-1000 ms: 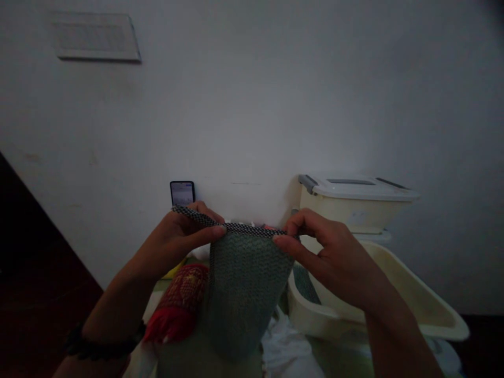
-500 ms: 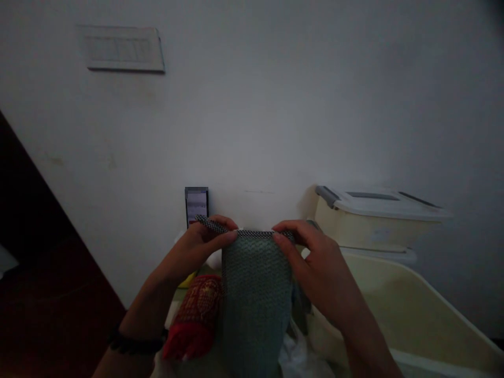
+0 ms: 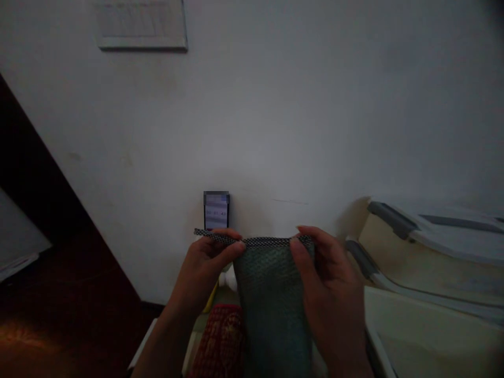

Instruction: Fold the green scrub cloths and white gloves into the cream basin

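Note:
A green, coarsely textured cloth (image 3: 275, 310) hangs upright in front of me. Along its top edge runs a narrow black-and-white checked band (image 3: 268, 242), whose end sticks out past the cloth on the left. My left hand (image 3: 207, 268) pinches this band at the top left corner between thumb and fingers. At the top right corner my right hand (image 3: 331, 289) grips the band, its thumb in front and its fingers behind. Just left of the cloth lies a red patterned roll of fabric (image 3: 220, 341), partly covered by my left arm.
A phone (image 3: 216, 214) with a lit screen leans against the white wall (image 3: 268, 115). Pale storage boxes with grey-handled lids (image 3: 444, 231) stack on the right, above an open cream bin (image 3: 429, 331). A white object (image 3: 228, 279) sits behind the cloth.
My view has shifted, so the boxes and red roll sit lower. The right hand has slid outward toward the band's right end, and more of the band shows between the hands.

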